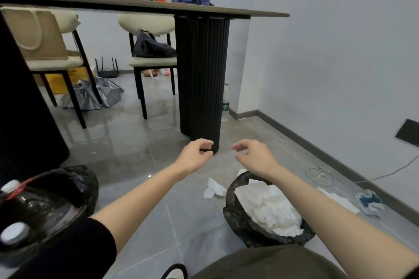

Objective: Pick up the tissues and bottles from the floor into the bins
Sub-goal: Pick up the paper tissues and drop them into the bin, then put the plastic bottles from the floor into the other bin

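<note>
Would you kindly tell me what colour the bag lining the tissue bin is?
Black; the bag shows best in the head view.

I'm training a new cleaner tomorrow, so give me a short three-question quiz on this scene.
1. True or false: the left hand holds a bottle.
2. Which bin holds tissues? A. the right bin B. the left bin
3. Fill in: a bottle stands partly hidden behind the table's ____.
Key: 1 false, it is empty; 2 A; 3 leg.
</note>
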Demonstrator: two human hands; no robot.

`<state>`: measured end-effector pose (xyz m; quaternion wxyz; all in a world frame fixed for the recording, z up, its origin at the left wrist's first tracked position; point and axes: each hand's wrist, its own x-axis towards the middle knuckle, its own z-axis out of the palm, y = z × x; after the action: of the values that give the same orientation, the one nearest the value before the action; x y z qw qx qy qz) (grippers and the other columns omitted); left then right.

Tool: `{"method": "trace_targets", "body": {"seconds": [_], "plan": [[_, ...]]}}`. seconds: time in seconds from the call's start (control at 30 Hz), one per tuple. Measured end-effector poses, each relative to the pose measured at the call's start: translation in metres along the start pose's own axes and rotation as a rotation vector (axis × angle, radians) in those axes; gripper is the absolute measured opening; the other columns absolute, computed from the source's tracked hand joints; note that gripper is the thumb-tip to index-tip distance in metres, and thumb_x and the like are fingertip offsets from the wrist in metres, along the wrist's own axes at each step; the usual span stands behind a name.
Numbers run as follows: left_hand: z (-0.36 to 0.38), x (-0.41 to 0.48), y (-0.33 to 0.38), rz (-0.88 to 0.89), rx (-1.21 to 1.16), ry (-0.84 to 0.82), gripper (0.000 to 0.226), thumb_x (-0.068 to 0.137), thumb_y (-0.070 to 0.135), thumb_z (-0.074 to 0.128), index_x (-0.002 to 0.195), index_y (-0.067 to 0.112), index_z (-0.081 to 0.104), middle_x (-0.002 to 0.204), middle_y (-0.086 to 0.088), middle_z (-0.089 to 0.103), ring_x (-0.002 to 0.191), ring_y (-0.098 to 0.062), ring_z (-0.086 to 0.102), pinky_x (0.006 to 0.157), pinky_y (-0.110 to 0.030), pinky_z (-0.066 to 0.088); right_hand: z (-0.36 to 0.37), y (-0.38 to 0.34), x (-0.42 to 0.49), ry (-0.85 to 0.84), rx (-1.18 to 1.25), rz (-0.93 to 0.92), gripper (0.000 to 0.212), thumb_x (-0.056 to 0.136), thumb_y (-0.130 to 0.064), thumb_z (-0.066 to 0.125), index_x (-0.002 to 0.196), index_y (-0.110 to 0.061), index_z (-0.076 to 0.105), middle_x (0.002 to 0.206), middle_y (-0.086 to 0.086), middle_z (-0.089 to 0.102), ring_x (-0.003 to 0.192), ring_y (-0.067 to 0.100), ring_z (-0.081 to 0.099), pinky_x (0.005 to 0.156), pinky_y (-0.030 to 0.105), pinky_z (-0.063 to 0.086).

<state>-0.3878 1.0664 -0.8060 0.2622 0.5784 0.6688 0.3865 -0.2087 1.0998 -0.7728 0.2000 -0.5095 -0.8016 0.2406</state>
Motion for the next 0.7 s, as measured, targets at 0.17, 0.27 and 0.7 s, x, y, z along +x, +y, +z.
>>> {"method": "trace_targets", "body": {"seconds": [0.17, 0.27, 0.7], "plan": [[-0.063, -0.030, -0.016, -0.016, -0.054, 0.125, 0.034, 0.093, 0.013, 0.054, 0.127, 0.017, 0.056, 0.122, 0.002, 0.062, 0.113, -0.010, 0.056, 0.091, -0.022, 0.044, 0.026, -0.057, -0.007, -0.045, 0.032, -0.093, 0.032, 0.090, -0.011, 0.053, 0.120, -0.018, 0.063, 0.121, 0.001, 0.063, 0.113, 0.015, 0.055, 0.088, 0.017, 0.036], [-0.098, -0.054, -0.030, -0.031, -0.070, 0.226, 0.031, 0.092, 0.008, 0.053, 0.123, 0.012, 0.058, 0.120, -0.003, 0.064, 0.113, -0.013, 0.058, 0.086, -0.018, 0.042, 0.052, -0.088, -0.015, -0.074, 0.061, -0.135, 0.032, 0.090, -0.013, 0.054, 0.119, -0.020, 0.063, 0.121, -0.001, 0.063, 0.113, 0.014, 0.056, 0.096, 0.023, 0.041], [-0.198, -0.221, -0.144, -0.290, -0.128, 0.593, 0.030, 0.092, 0.006, 0.053, 0.120, 0.014, 0.059, 0.108, 0.001, 0.066, 0.105, -0.014, 0.061, 0.097, -0.039, 0.048, 0.199, -0.206, -0.083, -0.477, 0.430, -0.210, 0.020, 0.089, -0.005, 0.058, 0.106, -0.010, 0.069, 0.081, -0.006, 0.062, 0.070, 0.004, 0.056, 0.055, 0.002, 0.040]]}}
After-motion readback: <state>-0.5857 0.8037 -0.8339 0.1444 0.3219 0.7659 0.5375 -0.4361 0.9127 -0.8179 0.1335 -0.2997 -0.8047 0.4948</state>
